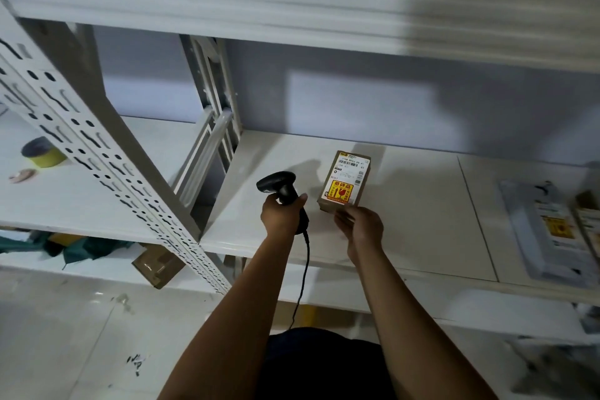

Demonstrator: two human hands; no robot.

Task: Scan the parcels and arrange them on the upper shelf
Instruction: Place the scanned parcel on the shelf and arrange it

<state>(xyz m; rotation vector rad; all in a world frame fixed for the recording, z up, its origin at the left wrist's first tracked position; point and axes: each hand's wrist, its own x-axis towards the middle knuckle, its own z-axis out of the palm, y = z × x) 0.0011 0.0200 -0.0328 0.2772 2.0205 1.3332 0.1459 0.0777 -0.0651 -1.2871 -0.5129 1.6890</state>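
Note:
A small brown cardboard parcel (344, 181) with a white barcode label and a yellow-red fragile sticker is held over the white shelf (406, 221). My right hand (360, 226) pinches its near edge. My left hand (281, 213) grips a black corded barcode scanner (280, 186), whose head is just left of the parcel. A reddish glow lies on the sticker.
Grey and brown parcels (552, 230) lie at the shelf's right end. A perforated white upright (97, 153) stands at left, with a tape roll (42, 152) on the neighbouring shelf. A cardboard box (159, 265) sits lower down. Another shelf (292, 0) is overhead.

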